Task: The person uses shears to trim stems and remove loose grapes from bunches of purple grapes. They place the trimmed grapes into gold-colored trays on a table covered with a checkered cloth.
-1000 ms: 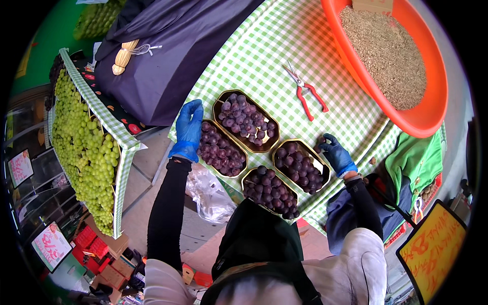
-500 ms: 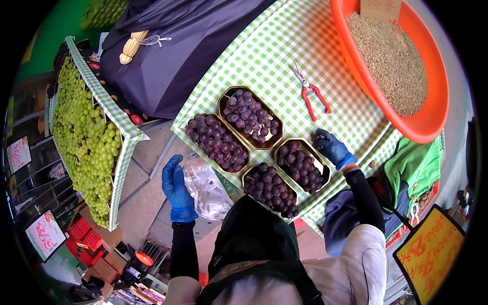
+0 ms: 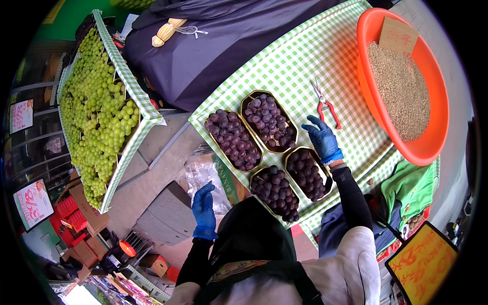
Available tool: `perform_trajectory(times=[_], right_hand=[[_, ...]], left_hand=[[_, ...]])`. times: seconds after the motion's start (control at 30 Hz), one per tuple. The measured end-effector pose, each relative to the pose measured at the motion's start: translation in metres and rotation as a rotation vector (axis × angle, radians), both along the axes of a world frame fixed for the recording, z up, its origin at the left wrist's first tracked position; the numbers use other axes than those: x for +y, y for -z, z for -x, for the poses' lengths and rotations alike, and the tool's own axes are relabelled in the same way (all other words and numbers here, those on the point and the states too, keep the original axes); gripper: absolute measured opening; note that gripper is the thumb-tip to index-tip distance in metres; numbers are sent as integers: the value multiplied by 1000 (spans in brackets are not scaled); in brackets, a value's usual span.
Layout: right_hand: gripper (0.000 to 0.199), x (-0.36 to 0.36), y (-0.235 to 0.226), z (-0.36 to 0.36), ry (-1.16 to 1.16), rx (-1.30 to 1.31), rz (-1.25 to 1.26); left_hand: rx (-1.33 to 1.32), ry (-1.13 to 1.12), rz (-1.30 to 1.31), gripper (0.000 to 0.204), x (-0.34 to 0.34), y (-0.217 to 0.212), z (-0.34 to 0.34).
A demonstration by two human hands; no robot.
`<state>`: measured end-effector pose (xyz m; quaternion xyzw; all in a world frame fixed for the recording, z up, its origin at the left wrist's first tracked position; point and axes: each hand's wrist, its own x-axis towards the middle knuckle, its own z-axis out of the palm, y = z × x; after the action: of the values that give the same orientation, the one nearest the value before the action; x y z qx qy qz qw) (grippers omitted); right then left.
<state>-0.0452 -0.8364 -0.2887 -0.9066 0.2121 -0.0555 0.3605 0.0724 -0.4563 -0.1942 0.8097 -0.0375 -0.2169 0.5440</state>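
My right hand [image 3: 323,140] is over the checked cloth, palm down with fingers apart, empty. It hovers by the far end of a tray of dark grapes [image 3: 306,175]. Beyond it lie red-handled pruning shears [image 3: 321,99]. My left hand [image 3: 204,213], also in a blue glove, is off the table's near-left side, fingers stretched out and holding nothing. More gold-rimmed black trays sit close together: one of purple grapes [image 3: 234,141] at the left, one of purple grapes [image 3: 268,117] at the back, and one of dark grapes [image 3: 274,190] nearest me.
An orange tub [image 3: 367,76] of tan grain stands at the right. A slanted stand of green grapes [image 3: 96,112] is on the left. Dark cloth [image 3: 218,56] with a tied straw bundle [image 3: 166,34] lies behind. Crumpled clear plastic [image 3: 203,173] is below the table edge.
The view has shifted. My right hand has moved away from me and left, past the right-hand tray's far end, its fingers spreading. My left hand has come in closer to my body.
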Motion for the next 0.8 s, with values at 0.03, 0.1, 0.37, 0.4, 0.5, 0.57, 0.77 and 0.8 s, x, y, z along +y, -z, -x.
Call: perform_trajectory(times=[0.03, 0.1, 0.37, 0.4, 0.5, 0.57, 0.77, 0.8], right_hand=[[35, -8, 15, 7, 145, 8, 48], [46, -21, 22, 5, 275, -66, 314], [80, -36, 67, -27, 589, 321, 282], [79, -35, 59, -36, 582, 358, 244], [84, -43, 50, -41, 556, 488, 234], [85, -50, 55, -39, 562, 506, 257], [50, -30, 70, -14, 811, -232, -289], [47, -3, 48, -26, 754, -203, -551]], left_hand=[[9, -26, 2, 18, 6, 0, 1], [17, -91, 1, 18, 20, 1, 6], [-4, -263, 47, 18, 83, 6, 26], [19, -335, 73, 18, 96, 8, 30], [19, -424, 110, 18, 129, 5, 38], [26, -495, 114, 16, 150, 0, 48], [51, -822, 178, 14, 232, 13, 92], [56, -910, 168, 14, 248, 13, 106]])
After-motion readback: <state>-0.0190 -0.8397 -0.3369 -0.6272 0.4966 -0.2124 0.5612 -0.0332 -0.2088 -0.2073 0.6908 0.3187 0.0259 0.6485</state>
